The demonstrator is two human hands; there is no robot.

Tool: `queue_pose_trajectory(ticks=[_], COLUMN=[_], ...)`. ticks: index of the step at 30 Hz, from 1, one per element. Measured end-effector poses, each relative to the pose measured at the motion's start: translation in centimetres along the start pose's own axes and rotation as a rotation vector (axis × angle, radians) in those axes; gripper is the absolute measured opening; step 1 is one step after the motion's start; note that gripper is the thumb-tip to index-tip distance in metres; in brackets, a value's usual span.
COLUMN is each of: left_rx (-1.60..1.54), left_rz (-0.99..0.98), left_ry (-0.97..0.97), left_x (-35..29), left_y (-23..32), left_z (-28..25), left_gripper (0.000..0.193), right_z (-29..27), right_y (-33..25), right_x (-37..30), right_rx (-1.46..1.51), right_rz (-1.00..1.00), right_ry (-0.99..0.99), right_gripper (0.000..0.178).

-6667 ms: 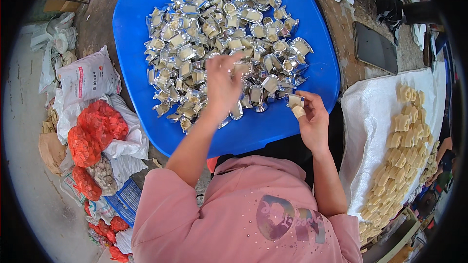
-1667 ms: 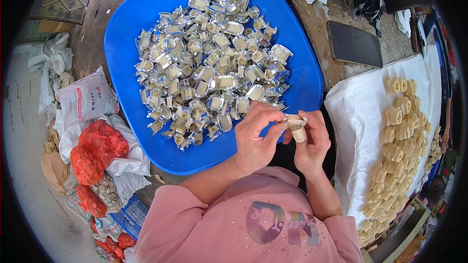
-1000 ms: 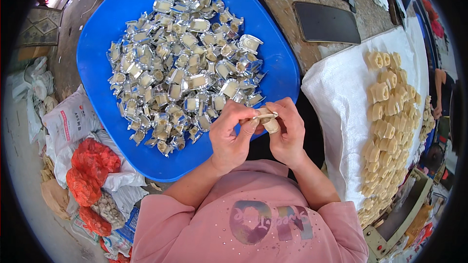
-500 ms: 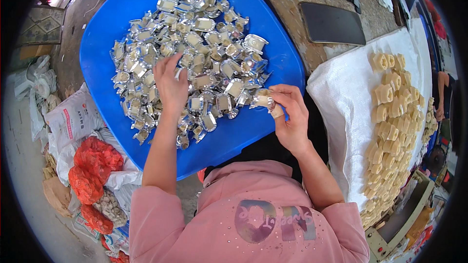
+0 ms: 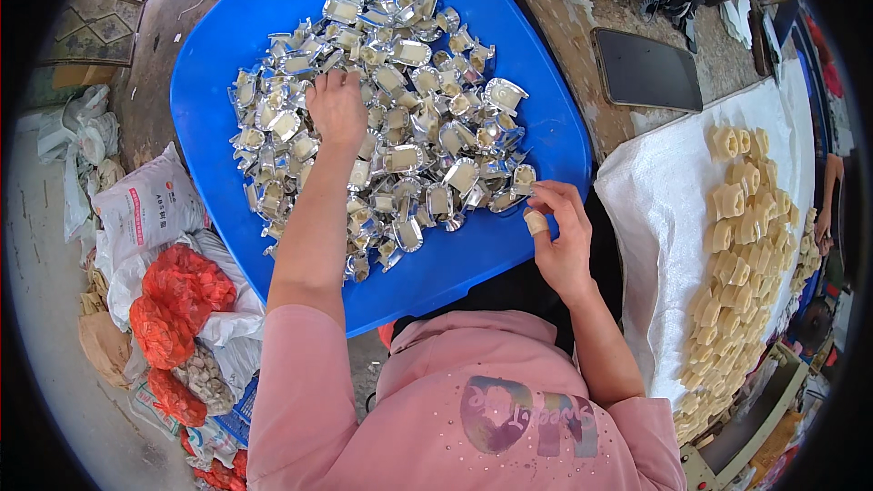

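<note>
Picking step: left hand [image 5: 336,109] clenches into foil packets [image 5: 382,127] mid-tray [image 5: 209,82]; right hand [image 5: 559,241] pinches a pale piece [image 5: 536,222], probably needing unwrapping next.

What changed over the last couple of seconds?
The left hand left the pale piece both hands held and reached out onto the foil-wrapped pile. The right hand still pinches that piece by the blue tray rim. The cloth with pale pieces is unchanged.

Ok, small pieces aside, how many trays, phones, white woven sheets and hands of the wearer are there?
Blue tray: 1
Dark phone: 1
White woven sheet: 1
Hands: 2 (left hand on foil-wrapped pieces, right hand pinching pale piece)
Total: 5
</note>
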State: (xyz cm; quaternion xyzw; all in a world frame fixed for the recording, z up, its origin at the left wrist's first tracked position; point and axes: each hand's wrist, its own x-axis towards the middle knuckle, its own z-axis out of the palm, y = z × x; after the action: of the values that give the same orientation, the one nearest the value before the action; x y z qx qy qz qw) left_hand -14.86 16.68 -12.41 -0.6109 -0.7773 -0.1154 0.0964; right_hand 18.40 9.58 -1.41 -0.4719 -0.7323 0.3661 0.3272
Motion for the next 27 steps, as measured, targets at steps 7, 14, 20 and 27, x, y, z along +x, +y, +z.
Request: queue_pose_trajectory(ticks=[7, 14, 20, 27], left_rx=[-0.362, -0.998, -1.453, -1.652], left_rz=[-0.081, -0.346, -0.434, -0.394], left_ry=[-0.003, -0.115, -0.184, -0.099], left_x=[-0.5, -6.9, -10.1, -10.8], left_y=[1.7, 9.6, 15.2, 14.8], left_z=[-2.1, -10.1, -13.6, -14.5], left_gripper=[0.011, 0.007, 0.018, 0.034], right_z=[-0.1, 1.5, 2.2, 0.8], right_y=[0.0, -1.4, -1.7, -2.1], right_x=[0.1, 1.5, 1.9, 0.7], right_rx=[0.008, -0.06, -0.231, 0.307], right_rz=[0.013, -0.133, -0.227, -0.025], right_ry=[-0.009, 0.025, 0.012, 0.074], right_gripper=[0.041, 0.041, 0.032, 0.03])
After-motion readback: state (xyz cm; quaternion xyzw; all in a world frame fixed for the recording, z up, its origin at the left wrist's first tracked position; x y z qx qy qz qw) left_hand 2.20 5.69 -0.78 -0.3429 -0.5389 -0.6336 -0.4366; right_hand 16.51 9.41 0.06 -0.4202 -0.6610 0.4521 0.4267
